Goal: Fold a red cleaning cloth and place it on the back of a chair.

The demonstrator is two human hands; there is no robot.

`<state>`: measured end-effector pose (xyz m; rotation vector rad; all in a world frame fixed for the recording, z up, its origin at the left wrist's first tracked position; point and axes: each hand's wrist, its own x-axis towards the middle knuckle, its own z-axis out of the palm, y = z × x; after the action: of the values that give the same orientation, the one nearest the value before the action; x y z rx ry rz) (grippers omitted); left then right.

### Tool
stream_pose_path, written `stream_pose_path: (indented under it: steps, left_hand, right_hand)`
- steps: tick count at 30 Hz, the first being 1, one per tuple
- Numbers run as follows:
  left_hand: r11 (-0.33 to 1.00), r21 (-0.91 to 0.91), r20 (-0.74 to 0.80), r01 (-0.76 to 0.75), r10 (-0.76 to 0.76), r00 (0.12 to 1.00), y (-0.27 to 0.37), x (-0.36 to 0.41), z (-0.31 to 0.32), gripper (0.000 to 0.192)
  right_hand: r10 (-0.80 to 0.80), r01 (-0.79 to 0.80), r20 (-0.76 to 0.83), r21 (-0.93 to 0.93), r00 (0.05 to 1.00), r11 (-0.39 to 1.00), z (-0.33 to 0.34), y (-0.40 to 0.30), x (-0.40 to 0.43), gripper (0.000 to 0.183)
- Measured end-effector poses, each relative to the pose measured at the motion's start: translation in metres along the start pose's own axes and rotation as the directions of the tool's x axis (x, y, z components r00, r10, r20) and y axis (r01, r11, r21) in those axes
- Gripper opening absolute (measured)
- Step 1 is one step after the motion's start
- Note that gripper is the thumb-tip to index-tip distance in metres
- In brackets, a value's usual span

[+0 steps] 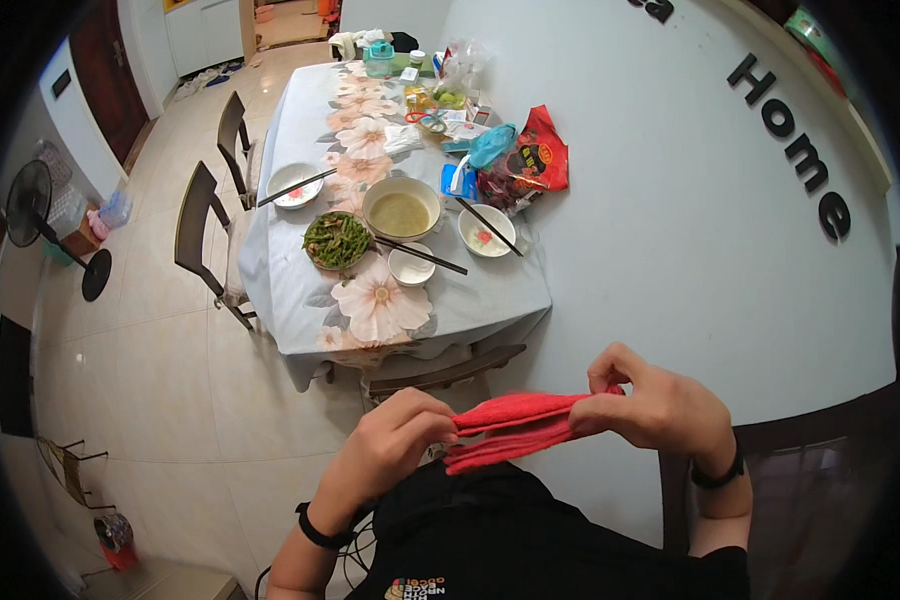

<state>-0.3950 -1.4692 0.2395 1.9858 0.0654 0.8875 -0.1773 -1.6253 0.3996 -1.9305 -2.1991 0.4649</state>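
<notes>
A folded red cloth (510,427) stretches between my two hands, in front of my black shirt. My left hand (405,435) pinches one end of it between thumb and fingers. At the other end, my right hand (645,401) grips the cloth near its upper edge. Beyond my hands stands a dining table with a floral tablecloth (292,322). On it are a plate of green beans (337,240), a bowl of soup (401,210), a small white bowl (412,265) and two white bowls (295,187), (487,231) with chopsticks across them.
A chair back (450,373) stands at the table's near edge, between it and my hands. Two more chairs (199,225) line the left side. Bags, a tissue pack (458,182) and scissors (427,118) lie on the table beside the wall. A standing fan (30,202) is at far left.
</notes>
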Motion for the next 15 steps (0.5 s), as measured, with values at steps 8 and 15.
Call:
stream_pose_path:
  steps: [8, 15]
  left_hand:
    - [0.999, 0.042, 0.005, -0.015, 0.015, 1.0, 0.012, -0.001, -0.009, 0.018]
    - [0.992, -0.086, 0.033, 0.091, -0.088, 0.996, 0.007, 0.003, -0.015, 0.015]
  right_hand:
    - [-0.024, 0.027, -0.209, 0.013, 0.978, 1.0, 0.008, 0.0, 0.004, 0.019]
    - [-0.086, 0.087, -0.153, -0.006, 0.984, 0.996, -0.003, -0.003, 0.002, 0.023]
